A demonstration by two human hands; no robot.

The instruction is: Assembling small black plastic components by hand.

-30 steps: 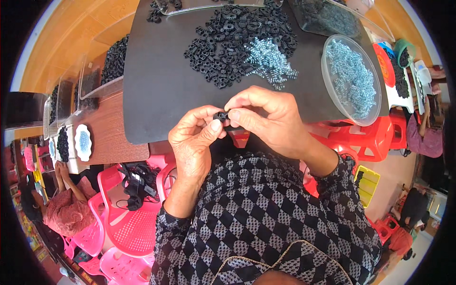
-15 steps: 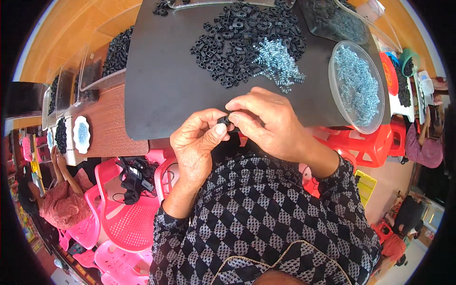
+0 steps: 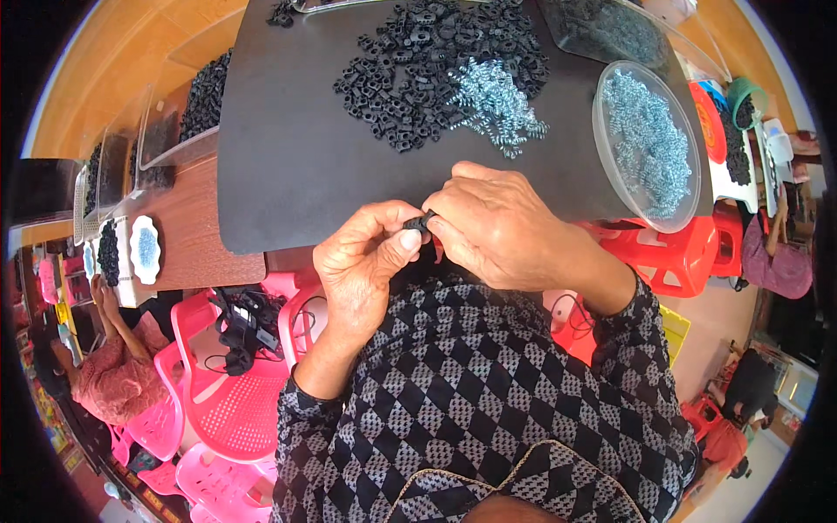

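A small black plastic cord lock (image 3: 417, 225) is held between both hands in front of my chest, at the table's near edge. My left hand (image 3: 356, 266) pinches it from the left between thumb and fingers. From the right, my right hand (image 3: 501, 228) closes thumb and forefinger on its other end; those fingertips hide part of it, so I cannot tell whether a spring is inside. Beyond my hands lies a heap of black cord lock parts (image 3: 392, 91). A pile of small silvery springs (image 3: 499, 103) rests against its near right side.
A clear round tub of springs (image 3: 649, 144) stands at the table's right edge, over a red stool (image 3: 676, 257). Bins of black parts (image 3: 205, 96) are at far left. A pink chair (image 3: 231, 414) stands left of me; a person (image 3: 122, 375) works beyond it.
My right hand has turned a little, its fingertips now bunched over the right end of the cord lock. The view has shifted slightly, so the table's things appear a bit higher and further left.
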